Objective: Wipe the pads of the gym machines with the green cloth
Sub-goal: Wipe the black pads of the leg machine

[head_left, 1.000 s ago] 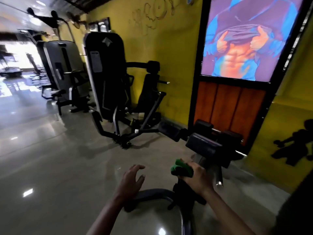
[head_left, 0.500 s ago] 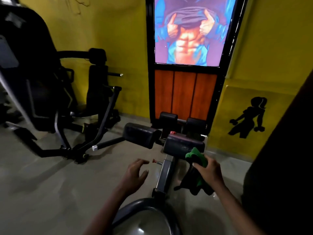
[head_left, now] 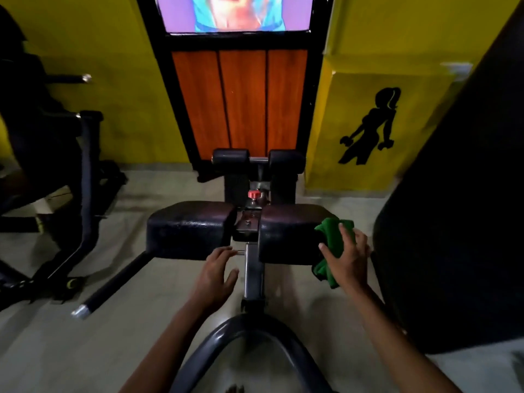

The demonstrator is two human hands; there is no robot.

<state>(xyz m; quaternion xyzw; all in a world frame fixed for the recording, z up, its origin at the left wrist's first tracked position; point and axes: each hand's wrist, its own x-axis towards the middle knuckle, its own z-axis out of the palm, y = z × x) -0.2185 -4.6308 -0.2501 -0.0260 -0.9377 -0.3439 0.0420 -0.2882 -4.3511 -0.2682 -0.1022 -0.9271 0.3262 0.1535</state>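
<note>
The cloth (head_left: 331,245) sits at the 3 o'clock end of the right pad (head_left: 286,234), bunched over its outer edge, part on top and part hanging down the side toward 6 o'clock. The right hand (head_left: 347,258) lies over it, fingers curled round the wad and holding it against the pad. The left hand (head_left: 218,275) hovers at 6 o'clock of the left pad (head_left: 190,229), fingers loosely spread and holding nothing; whether the tips touch the pad's front edge I cannot tell.

The cloth looks soft, light and limp, so it should fold to the pad's rounded corners; best taken as a wad in the palm, not by a corner, or the loose tail will drag. The pads look firm, with a slick, slightly shiny cover, so the cloth should glide with modest pressure. Two roller pads (head_left: 258,158) stand at 12 o'clock, behind a red knob (head_left: 254,194).

No containers are in view.
</note>
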